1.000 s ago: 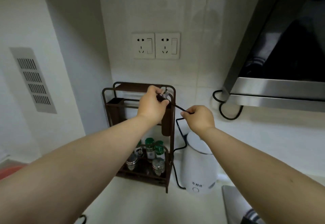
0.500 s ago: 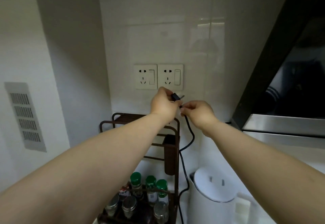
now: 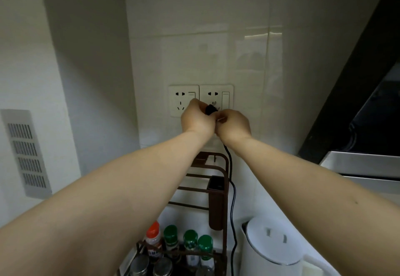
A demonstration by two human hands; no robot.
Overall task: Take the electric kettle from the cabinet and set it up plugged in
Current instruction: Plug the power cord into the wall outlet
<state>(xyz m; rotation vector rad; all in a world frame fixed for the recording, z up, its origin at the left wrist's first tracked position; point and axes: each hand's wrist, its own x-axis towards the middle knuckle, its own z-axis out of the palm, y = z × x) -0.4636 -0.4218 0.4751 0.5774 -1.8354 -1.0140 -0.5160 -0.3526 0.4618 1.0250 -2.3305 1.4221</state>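
A white electric kettle (image 3: pixel 273 246) stands on the counter at the lower right, lid closed. Its black cord (image 3: pixel 232 200) runs up the wall to a black plug (image 3: pixel 210 109). My left hand (image 3: pixel 198 118) pinches the plug, whose metal prongs point at the right wall socket (image 3: pixel 216 94) and sit just in front of its lower holes. My right hand (image 3: pixel 233 125) grips the cord directly behind the plug, touching my left hand. The left wall socket (image 3: pixel 183 100) beside it holds nothing.
A brown metal spice rack (image 3: pixel 216 189) stands below the sockets, with several green- and red-capped jars (image 3: pixel 190 245). A black and steel range hood (image 3: pixel 357 141) juts out at the right. A grey vent grille (image 3: pixel 26 152) is on the left wall.
Both hands have risen with the plug from the top of the spice rack up to the right socket. My view has tilted upward with them.
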